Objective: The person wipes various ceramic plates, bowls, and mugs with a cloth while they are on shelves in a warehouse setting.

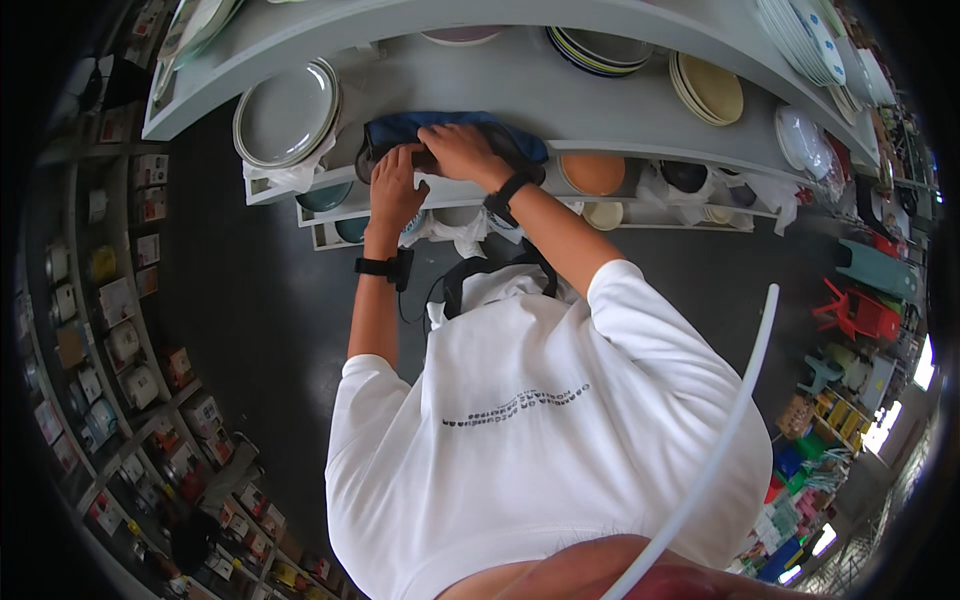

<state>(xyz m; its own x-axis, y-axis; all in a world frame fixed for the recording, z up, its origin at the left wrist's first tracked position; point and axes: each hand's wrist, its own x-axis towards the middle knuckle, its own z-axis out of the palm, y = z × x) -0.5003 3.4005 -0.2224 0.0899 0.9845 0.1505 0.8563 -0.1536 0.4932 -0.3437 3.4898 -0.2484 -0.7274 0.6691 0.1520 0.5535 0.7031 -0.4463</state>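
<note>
A dark blue and dark brown cloth item point(450, 120), folded or bunched, rests along the front edge of the grey plate shelf point(480, 82). My right hand point(463, 155) lies over its middle, with the fingers bent onto the fabric. Close beside it, my left hand point(395, 184) grips the front of the same cloth near its left end, thumb pointing right. The fingertips of both hands nearly meet, and what lies beneath them is hidden. Each of my wrists wears a black strap.
Grey round plates point(289, 116) stand left of the cloth on plastic wrap. Dark-rimmed plates point(600, 49) and cream plates point(705, 86) sit further right. Lower shelves hold an orange dish point(592, 174) and wrapped bowls. Boxed goods point(150, 172) line racks at left; a red stool point(859, 311) stands right.
</note>
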